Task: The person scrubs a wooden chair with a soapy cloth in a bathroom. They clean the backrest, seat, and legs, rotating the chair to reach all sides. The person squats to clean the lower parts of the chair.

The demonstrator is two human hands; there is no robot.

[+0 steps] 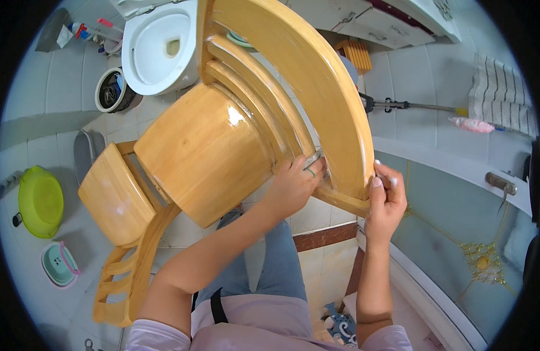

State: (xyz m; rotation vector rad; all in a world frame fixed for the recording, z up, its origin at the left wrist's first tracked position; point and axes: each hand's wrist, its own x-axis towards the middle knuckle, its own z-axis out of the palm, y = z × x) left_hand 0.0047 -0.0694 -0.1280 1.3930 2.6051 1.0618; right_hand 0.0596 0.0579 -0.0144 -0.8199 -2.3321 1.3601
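Observation:
A wet, glossy wooden chair stands tilted before me, with white suds along the edges of its curved backrest panel and slats. My left hand, wearing a green ring, holds a small grey pad or cloth against the gap between the slats and the panel, near their lower end. Most of that pad is hidden by the fingers. At the panel's outer edge, my right hand grips the wood between thumb and fingers, with suds on the fingertips. A smaller wooden board and a slatted wooden piece extend on the left.
Behind the chair are a toilet with its lid up and a waste bin. A green basin and a small teal basin are at the left wall. To the right are a mop handle, a striped towel and a glass door.

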